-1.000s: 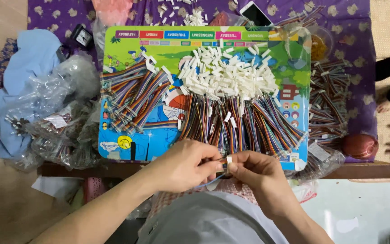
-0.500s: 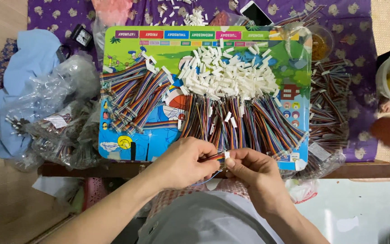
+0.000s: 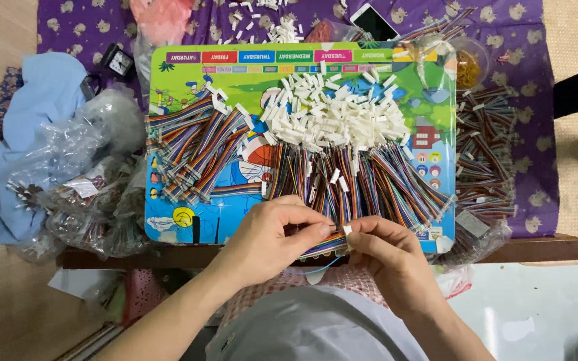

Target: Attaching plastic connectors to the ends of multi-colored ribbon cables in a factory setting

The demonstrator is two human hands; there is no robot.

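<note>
While both hands meet at the near edge of the worktop (image 3: 536,249), the left hand (image 3: 269,234) pinches a short flat ribbon of multicoloured wires (image 3: 322,243) and the right hand (image 3: 386,251) closes thumb and forefinger on a small white plastic connector housing (image 3: 348,230) at the ribbon's end. Doing this well probably means keeping the wire ends level and square to the housing, gripping close to the tips, and pushing straight so no strand buckles. The ribbon looks thin, flexible and striped, partly hidden by fingers. Just beyond lie a row of like multicoloured wire bundles (image 3: 369,180) and a heap of loose white connector housings (image 3: 332,113) on a bright cartoon-printed tray (image 3: 175,227); clear plastic bags of parts (image 3: 75,174) sit left.
</note>
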